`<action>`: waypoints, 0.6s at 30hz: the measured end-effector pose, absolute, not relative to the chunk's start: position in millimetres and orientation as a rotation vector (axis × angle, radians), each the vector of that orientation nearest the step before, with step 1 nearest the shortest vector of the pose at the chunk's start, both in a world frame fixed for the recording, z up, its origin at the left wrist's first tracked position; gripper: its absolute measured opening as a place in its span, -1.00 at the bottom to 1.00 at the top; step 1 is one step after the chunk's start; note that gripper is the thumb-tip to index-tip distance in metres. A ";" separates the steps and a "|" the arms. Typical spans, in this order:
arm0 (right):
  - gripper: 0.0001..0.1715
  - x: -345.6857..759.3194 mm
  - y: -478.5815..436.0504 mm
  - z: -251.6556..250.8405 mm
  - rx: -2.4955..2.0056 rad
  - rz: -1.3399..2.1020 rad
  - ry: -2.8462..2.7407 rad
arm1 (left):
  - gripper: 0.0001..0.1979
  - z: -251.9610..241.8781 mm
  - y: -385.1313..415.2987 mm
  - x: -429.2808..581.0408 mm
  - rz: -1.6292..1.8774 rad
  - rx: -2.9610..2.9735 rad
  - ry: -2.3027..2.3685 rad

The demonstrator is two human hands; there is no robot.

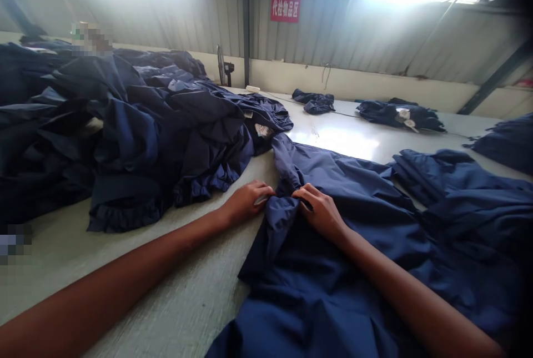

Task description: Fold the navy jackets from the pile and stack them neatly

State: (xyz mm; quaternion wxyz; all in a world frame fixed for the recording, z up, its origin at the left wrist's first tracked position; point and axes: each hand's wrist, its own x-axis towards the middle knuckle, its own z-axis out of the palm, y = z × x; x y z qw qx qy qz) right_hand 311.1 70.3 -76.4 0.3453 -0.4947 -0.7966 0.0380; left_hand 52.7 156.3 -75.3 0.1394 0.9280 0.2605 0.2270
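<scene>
Navy garment (316,286) fabric fills the near foreground, spread over the bench (187,302) and running off the bottom of the view, with soft creases across it. The left hand (250,201) reaches in with its fingers drawn together, their tips narrowly pinching the garment's left edge; something pale shows by its thumb, too small to identify. Just beside it, the right hand (320,211) lies over the cloth, fingers and thumb curled inward, gripping the same part. Between the two hands a fold (282,213) of the garment stands up and hangs down toward the camera.

To the left, near the garment's far end, rises a big loose heap (175,130) of dark clothes, a gathered edge (125,208) hanging at its front and a white label (263,130) showing at its right end. On the right, more folded navy clothes (458,186) lie against the garment. Farther back on the bench sit a small crumpled bundle (314,101) and a larger stack (400,108) with white tags (406,117).

Behind the heap stands a black fan (228,67), close to a dark post (246,25). A red sign (285,8) with white characters hangs on the ribbed wall (208,14).
</scene>
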 end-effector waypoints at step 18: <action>-0.17 319.6 69.3 -75.4 -1.535 -0.130 -2.051 | -0.69 -0.9 175.5 12.4 0.997 2.679 1.042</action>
